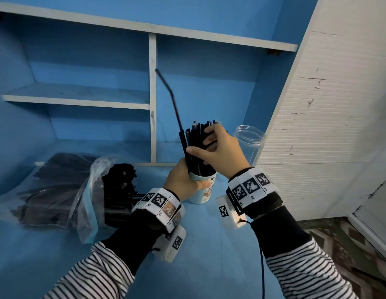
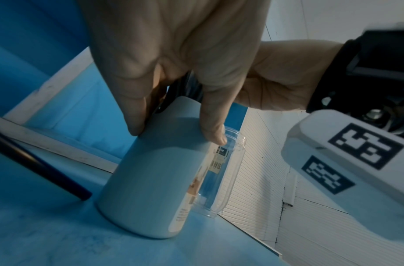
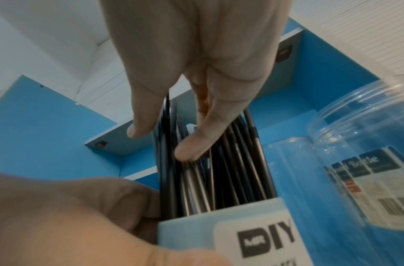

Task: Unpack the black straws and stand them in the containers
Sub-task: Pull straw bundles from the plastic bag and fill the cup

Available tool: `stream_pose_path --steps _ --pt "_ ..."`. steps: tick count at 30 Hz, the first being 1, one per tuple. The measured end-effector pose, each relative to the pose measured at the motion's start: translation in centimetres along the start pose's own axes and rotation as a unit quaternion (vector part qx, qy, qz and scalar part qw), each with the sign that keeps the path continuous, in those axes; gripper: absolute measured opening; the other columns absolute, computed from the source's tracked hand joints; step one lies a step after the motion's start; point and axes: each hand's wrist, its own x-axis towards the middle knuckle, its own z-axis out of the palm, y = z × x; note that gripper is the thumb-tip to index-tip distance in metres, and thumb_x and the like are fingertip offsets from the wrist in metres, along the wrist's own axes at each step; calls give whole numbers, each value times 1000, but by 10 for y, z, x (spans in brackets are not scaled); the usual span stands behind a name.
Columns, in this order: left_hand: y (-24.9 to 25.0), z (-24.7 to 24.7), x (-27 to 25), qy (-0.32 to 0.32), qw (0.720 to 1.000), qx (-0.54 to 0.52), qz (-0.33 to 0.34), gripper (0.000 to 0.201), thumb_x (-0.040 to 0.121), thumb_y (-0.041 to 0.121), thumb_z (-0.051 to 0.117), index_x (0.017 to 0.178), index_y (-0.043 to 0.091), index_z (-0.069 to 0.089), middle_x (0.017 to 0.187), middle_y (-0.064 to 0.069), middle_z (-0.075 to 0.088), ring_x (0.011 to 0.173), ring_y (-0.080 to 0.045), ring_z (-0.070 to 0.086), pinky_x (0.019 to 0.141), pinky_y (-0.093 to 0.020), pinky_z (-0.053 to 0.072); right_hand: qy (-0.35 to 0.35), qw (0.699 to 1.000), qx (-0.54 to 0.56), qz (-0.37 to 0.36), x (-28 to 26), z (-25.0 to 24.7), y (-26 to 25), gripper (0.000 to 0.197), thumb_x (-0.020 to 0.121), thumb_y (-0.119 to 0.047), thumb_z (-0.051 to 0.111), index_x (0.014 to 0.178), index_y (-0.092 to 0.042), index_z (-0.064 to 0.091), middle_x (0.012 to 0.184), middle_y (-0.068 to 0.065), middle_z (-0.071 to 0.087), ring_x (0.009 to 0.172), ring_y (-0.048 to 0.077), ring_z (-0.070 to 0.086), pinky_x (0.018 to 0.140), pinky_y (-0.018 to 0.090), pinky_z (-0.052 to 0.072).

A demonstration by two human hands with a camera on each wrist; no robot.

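Observation:
A light blue cup point(image 1: 201, 192) point(image 2: 150, 180) point(image 3: 230, 216) stands on the blue desk, packed with upright black straws point(image 1: 198, 143) point(image 3: 219, 171). My left hand point(image 1: 185, 180) point(image 2: 169, 72) grips the cup near its rim. Above it, my right hand point(image 1: 218, 147) point(image 3: 185, 108) curls its fingers and thumb round the straw bundle. One bent straw point(image 1: 170, 98) sticks up higher than the others. An empty clear plastic jar point(image 1: 250, 143) point(image 2: 221, 178) point(image 3: 367, 162) stands just right of the cup. More black straws point(image 1: 121, 190) lie in an open plastic bag point(image 1: 92, 190) at the left.
A second bag of straws point(image 1: 47, 186) lies further left on the desk point(image 1: 209, 244). Blue shelving with white edges point(image 1: 152, 100) rises behind the cup. A white ribbed panel point(image 1: 328, 126) closes the right side. A loose black straw point(image 2: 36, 162) leans near the cup.

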Motion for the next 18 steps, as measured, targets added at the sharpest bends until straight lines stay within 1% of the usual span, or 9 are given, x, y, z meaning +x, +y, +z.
stream_pose_path --steps 2,5,6,8,10,12,15,16,18 --pt "0 0 0 2 1000 -2 3 70 71 28 83 128 21 44 116 10 57 102 -10 52 83 -23 38 51 998 5 -33 -1 1 -1 64 75 -38 79 124 -15 46 110 1 55 86 15 60 82 28 52" --pt "1 0 -2 6 1000 -4 8 69 72 26 83 128 18 45 113 11 56 100 -8 51 83 -22 39 83 988 -35 -127 2 2 -3 66 83 -29 72 139 -13 40 134 6 44 123 21 44 107 33 37" --pt "1 0 -3 7 1000 0 9 67 72 25 83 127 17 46 111 11 55 99 -8 50 82 -22 39 73 984 -56 -154 4 2 -3 65 88 -27 67 143 -13 37 143 7 39 132 23 37 113 34 29" --pt "2 -1 -3 7 1000 5 11 66 72 25 83 127 17 46 111 10 55 97 -7 50 80 -21 38 19 977 -104 -184 6 5 -2 57 96 -22 54 148 -13 31 154 7 30 143 25 24 118 32 17" --pt "3 -2 -3 3 1000 9 11 67 72 25 83 127 17 45 111 10 55 98 -8 50 80 -21 37 -31 974 -137 -181 8 9 3 48 101 -20 43 147 -10 33 155 7 30 146 26 19 119 32 12" --pt "3 -1 -3 1 1000 11 8 66 73 26 83 127 18 45 112 10 54 100 -10 51 81 -22 38 -43 976 -141 -161 8 10 8 44 102 -20 40 144 -7 37 152 8 35 146 26 21 120 31 14" --pt "3 0 -3 2 1000 2 5 66 73 25 83 127 18 45 108 12 52 98 -8 49 80 -21 37 -11 973 -155 -170 8 8 8 43 100 -21 45 140 -7 44 148 9 42 140 26 32 118 37 23" --pt "3 0 -3 2 1000 1 6 67 73 24 83 128 17 44 108 12 52 98 -8 48 80 -20 37 0 971 -157 -178 8 6 6 44 99 -21 48 140 -8 44 148 8 42 139 25 34 118 36 24" --pt "2 0 -3 1 1000 4 8 68 73 25 83 128 18 44 112 10 54 99 -8 49 81 -21 37 9 969 -158 -188 5 4 4 49 98 -20 51 144 -11 39 151 6 38 140 22 32 118 27 17"
